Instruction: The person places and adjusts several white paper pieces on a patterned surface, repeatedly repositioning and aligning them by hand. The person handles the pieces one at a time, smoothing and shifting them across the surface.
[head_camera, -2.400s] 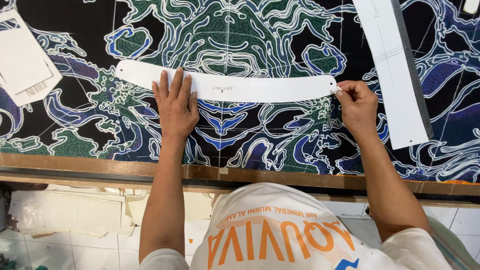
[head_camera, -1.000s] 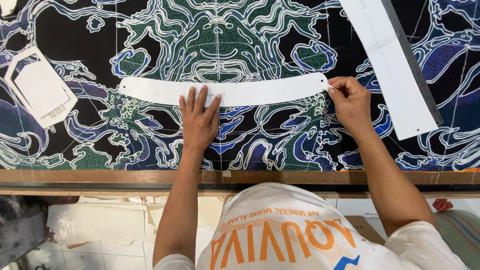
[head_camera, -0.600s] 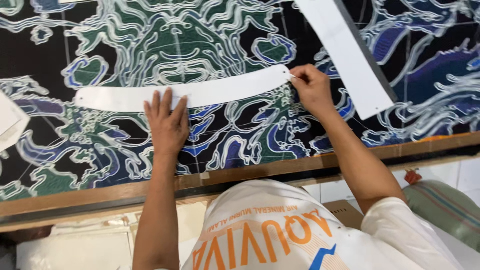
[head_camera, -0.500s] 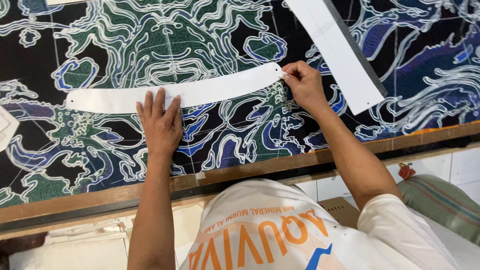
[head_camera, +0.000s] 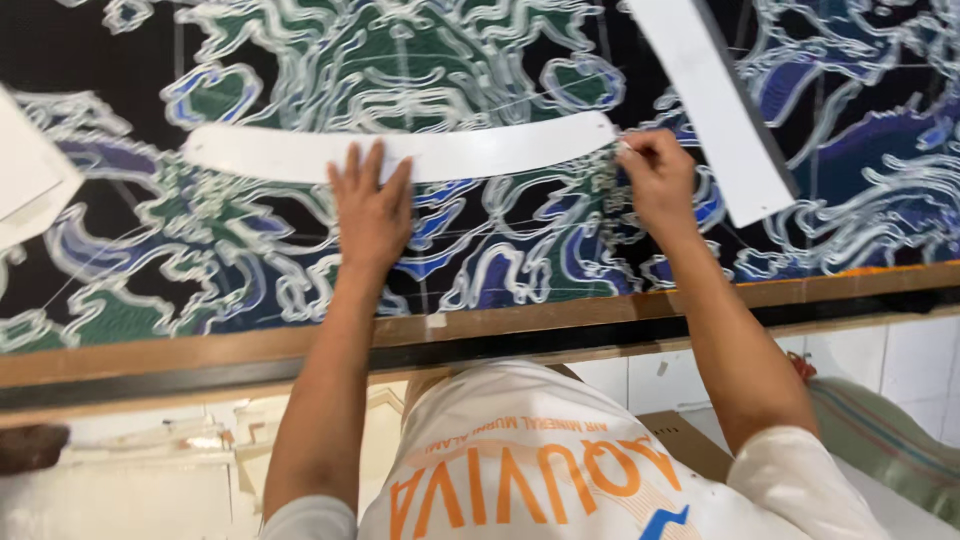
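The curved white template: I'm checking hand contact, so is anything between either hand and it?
Nothing visible. The left hand lies flat on the curved white template, and the right hand is at its right tip, on the patterned fabric.

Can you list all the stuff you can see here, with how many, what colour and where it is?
curved pattern piece: one, white, lying flat across the middle of the cloth
patterned cloth: one, black with green, blue and white swirls, spread over the table
long straight strip: one, white, slanting at the upper right of the cloth
paper pieces: white, at the left edge, partly cut off
table edge: one, brown wood, below the cloth
shirt: one, white with orange letters, bottom centre
left hand: flat, fingers on the curved pattern piece
right hand: closed at the piece's right tip
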